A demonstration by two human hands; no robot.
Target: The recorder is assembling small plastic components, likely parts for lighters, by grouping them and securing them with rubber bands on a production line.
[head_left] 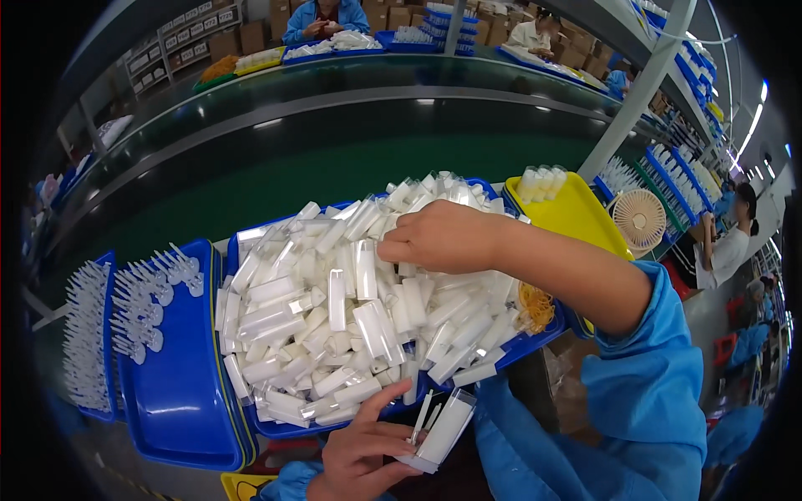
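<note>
Near the front edge of the pile, my left hand [363, 455] grips a clear plastic box with a white block inside [444, 430]. Two thin white sticks [423, 415] stand beside that block, close to my fingers; the index finger is stretched out. My right hand [443, 238] reaches over the pile of similar clear boxes with white blocks [334, 301]. Its fingers are curled together at the pile's far middle, and what they hold, if anything, is hidden. The pile fills and overtops a large blue tray [535, 338].
Left of the pile, a blue tray [175, 409] carries white stemmed pieces [138, 305]; another such tray stands beyond it. Yellow rubber bands [535, 309] lie at the right. A yellow tray [576, 217] holds white bottles [541, 182]. A fan [639, 219] and green conveyor [334, 167] lie farther off.
</note>
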